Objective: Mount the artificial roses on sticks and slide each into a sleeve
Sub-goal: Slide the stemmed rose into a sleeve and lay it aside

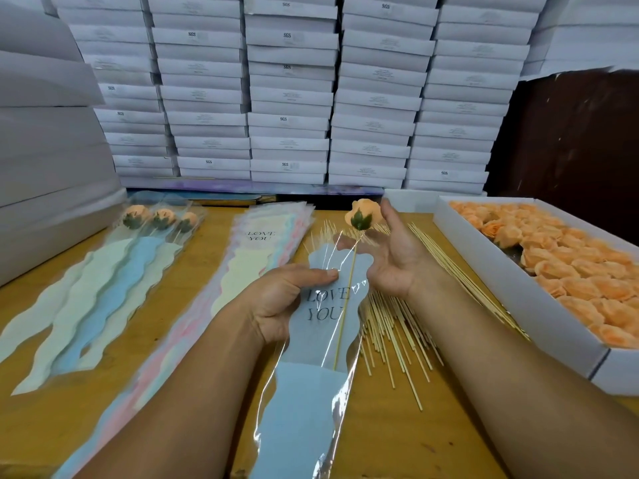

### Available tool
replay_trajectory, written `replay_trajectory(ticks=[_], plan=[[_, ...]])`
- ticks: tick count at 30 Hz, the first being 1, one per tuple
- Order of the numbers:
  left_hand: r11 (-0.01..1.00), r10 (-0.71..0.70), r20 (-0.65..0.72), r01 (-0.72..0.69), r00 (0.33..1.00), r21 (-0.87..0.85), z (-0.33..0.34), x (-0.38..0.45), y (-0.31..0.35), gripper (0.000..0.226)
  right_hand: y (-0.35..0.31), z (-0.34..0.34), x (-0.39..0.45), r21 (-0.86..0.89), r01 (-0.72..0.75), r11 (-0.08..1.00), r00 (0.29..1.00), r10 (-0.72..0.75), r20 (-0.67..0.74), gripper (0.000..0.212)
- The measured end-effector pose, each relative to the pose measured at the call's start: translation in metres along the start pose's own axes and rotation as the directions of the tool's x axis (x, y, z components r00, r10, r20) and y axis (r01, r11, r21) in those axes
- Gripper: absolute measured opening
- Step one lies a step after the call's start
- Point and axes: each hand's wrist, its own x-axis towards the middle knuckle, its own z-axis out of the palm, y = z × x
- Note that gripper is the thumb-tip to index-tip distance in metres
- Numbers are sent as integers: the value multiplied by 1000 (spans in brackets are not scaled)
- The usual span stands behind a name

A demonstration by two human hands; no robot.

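My left hand (281, 299) grips the left edge of a blue "LOVE YOU" sleeve (301, 402) held over the table's middle. A peach rose (363, 214) on a thin wooden stick (345, 299) stands partly inside that sleeve, its head above the sleeve's mouth. My right hand (394, 257) is beside the rose, fingers spread and loosely bent, the thumb tip near the stick. Whether the hand pinches the stick is hard to tell.
Three sleeved roses (162, 219) lie at the left. A stack of empty sleeves (262, 240) lies left of centre. Loose sticks (397, 326) are spread under my right wrist. A white tray (525, 299) of several peach rose heads is at the right. White boxes (290, 98) are stacked behind.
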Motion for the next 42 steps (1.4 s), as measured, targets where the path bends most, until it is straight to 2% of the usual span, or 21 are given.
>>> replay_trajectory(ticks=[2,4,7,9,15,19,23,28,35,39,42], plan=[[1000,-7,4,7,1000,2,2,-1,0,54,-1,-1,1,47,55,997,997,-53,-50,52],[1000,-8,0,8,1000,4,2,-2,0,64,-3,-4,3,18,87,996,993,-85,-82,34],[1000,-7,30,8,1000,-19,4,-3,1,46,-3,-7,5,-25,115,993,992,-116,-57,19],[1000,-1,30,2,1000,-19,3,-3,1,37,-3,-7,6,-78,131,988,991,-134,-24,15],[999,20,-10,-20,1000,-28,1,1,-1,32,0,-4,4,-237,152,959,988,-152,20,13],[998,40,-28,-41,999,-41,-2,3,-3,24,0,-4,-1,-285,155,946,988,-143,62,10],[999,46,-34,-47,998,-23,-1,4,-4,17,-1,-6,-2,-380,204,902,979,-192,72,12],[999,13,-26,-15,1000,-49,0,3,-3,25,3,-7,-2,-520,222,825,972,-232,48,14],[990,4,20,-1,1000,-143,1,1,-1,37,5,-2,-5,-566,215,796,967,-256,6,49],[978,11,15,-8,1000,-209,3,4,0,33,8,-2,-4,-671,261,694,951,-304,56,63],[973,15,5,-14,1000,-232,4,5,-1,36,11,-2,-4,-706,301,641,938,-332,98,63]])
